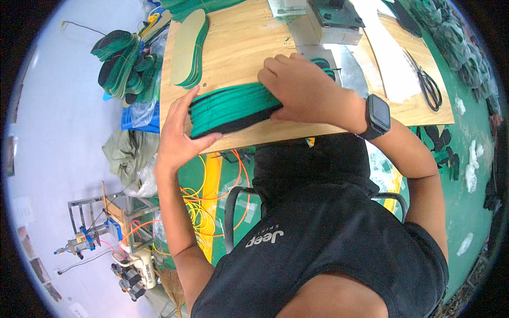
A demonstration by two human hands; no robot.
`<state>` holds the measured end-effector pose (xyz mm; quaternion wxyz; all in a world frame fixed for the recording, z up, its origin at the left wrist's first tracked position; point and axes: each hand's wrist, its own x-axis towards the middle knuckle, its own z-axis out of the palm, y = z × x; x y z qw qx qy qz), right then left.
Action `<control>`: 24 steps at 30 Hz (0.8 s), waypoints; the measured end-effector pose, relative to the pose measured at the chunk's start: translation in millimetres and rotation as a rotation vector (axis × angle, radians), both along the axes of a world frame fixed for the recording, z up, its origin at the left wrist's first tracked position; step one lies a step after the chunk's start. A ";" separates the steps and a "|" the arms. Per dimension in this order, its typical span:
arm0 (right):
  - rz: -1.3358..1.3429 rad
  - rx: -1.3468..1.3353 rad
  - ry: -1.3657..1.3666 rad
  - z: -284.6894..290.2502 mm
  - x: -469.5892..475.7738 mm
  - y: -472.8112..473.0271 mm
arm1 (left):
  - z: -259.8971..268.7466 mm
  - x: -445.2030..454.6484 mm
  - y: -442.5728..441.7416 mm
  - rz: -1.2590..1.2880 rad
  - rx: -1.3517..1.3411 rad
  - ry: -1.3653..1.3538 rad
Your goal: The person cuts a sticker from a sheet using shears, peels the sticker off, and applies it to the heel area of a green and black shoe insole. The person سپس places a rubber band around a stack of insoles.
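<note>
A thick stack of green and black shoe insoles (234, 105) lies on its side along the near edge of the wooden table (246, 43). My left hand (177, 127) cups the left end of the stack, thumb on the near side and fingers on the far side. Over the right part, my right hand (306, 89) grips the stack from above and hides much of it. A few green edges show beyond its knuckles. Just past my left fingers lies a smaller pile of beige-topped green insoles (189, 49).
A metal machine block (336, 24) is fixed at the table's far side. Black-handled scissors (429, 89) and a white sheet (391, 59) lie to the right. Bundled insoles (123, 67) fill a blue crate (139, 115) at left. Coiled hoses (199, 214) lie on the floor.
</note>
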<state>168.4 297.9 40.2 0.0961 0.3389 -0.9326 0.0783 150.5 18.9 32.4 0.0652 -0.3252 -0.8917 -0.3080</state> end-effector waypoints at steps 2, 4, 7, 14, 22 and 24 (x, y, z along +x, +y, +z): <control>-0.025 0.014 -0.053 -5.5 -1.5 -10.6 | -22.3 1.5 2.9 0.049 0.144 0.024; -0.022 -0.009 -0.088 -9.2 -9.7 -18.2 | -37.0 1.2 9.3 0.083 0.267 0.058; -0.054 -0.013 -0.182 1.6 -9.8 -23.3 | -51.6 -2.2 6.1 0.096 0.406 0.104; 0.002 -0.209 0.083 -30.5 -1.2 -28.7 | -48.7 -9.4 17.6 -0.002 0.363 0.108; -0.169 -0.262 -0.045 17.2 44.5 36.9 | -31.2 -89.0 -10.0 0.317 -0.070 0.415; -0.295 -0.344 0.072 29.6 68.2 83.4 | -46.9 -101.2 -9.8 0.452 -0.301 0.412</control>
